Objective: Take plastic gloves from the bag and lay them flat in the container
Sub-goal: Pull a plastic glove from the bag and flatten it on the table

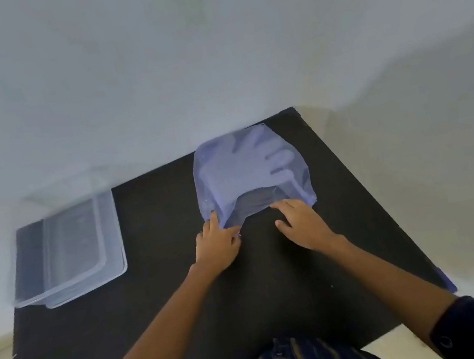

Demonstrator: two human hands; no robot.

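Note:
A translucent bluish plastic bag (237,173) lies on the black table (187,299), its mouth facing me. Glove finger shapes (279,156) show faintly through its upper right part. My left hand (217,244) pinches the bag's near left edge at the opening. My right hand (301,220) rests on the near right edge of the opening, fingers spread and pressing down. A clear rectangular plastic container (67,250) stands at the table's left, apart from both hands; I see nothing inside it.
The black table sits against a pale wall, its far right corner just beyond the bag. Light floor shows to the right and lower left. My dark striped shirt fills the bottom of the view.

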